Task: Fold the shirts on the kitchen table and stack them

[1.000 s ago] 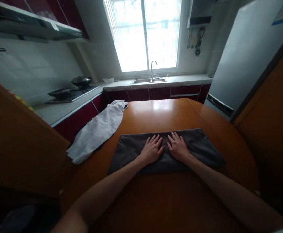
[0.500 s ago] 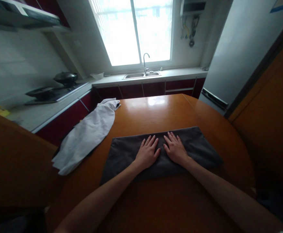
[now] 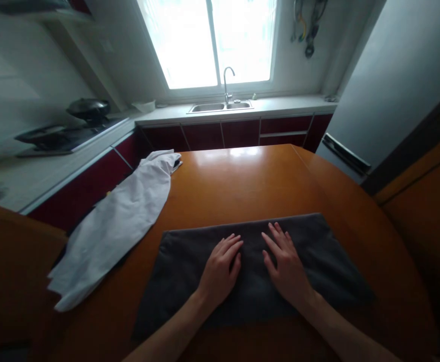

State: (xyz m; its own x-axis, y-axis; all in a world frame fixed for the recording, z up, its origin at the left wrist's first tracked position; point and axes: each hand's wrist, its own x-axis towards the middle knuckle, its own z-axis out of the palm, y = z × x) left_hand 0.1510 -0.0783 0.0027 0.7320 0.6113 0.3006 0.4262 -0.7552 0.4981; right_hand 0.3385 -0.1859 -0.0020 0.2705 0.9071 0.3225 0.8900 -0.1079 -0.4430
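A dark grey cloth (image 3: 182, 266), folded into a wide flat shape, lies across the near part of the wooden table. Over its middle is my left hand (image 3: 220, 269), fingers extended and fairly close together, with nothing in it. To the right, my right hand (image 3: 285, 266) also rests on or just above the cloth, its fingers stretched out and slightly spread. Whether the palms press on the fabric cannot be made out. A white garment (image 3: 125, 216) lies along the table's left side, with dark fabric showing beneath it.
The round-ended wooden table (image 3: 227, 186) spans the middle. Behind it runs a counter with a sink (image 3: 220, 106) and faucet (image 3: 226, 85). A stove with a lidded pan (image 3: 88, 108) stands at the left, a fridge (image 3: 397, 85) at the right.
The view has come closer and tipped downward. My hands have eased off their flat spread on the dark grey cloth; the left hand's fingers are now closer together.
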